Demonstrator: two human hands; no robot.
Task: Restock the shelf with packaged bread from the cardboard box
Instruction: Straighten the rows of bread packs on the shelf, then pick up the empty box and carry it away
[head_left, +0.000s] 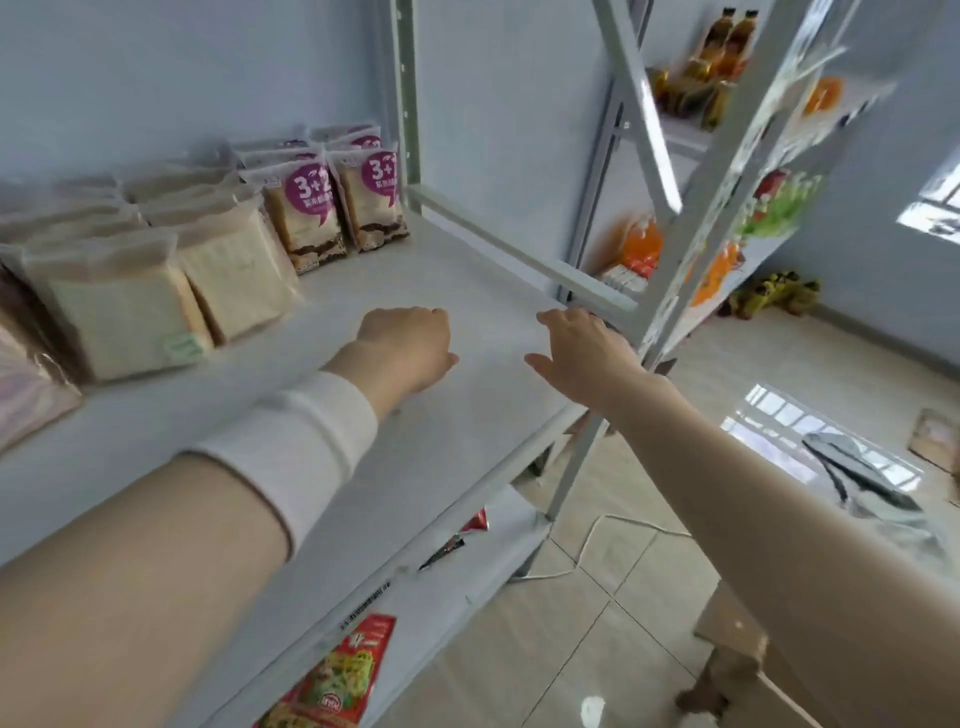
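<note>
Both hands hold nothing: the left hand (410, 348) hangs over the shelf (467, 415) with its fingers loosely bent, and the right hand (587, 353) has its fingers spread and relaxed. Bread packs (218, 249) stand in rows left of the left fingers. The cardboard box (727, 639) sits on the floor, below the right fingers. Restocking looks partly done, since the shelf under both hands is bare.

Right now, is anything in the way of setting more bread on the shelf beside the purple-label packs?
Nothing visible does. The shelf board right of the purple-label packs is bare. Only the empty left hand and right hand are over it, and they can move aside.
</note>
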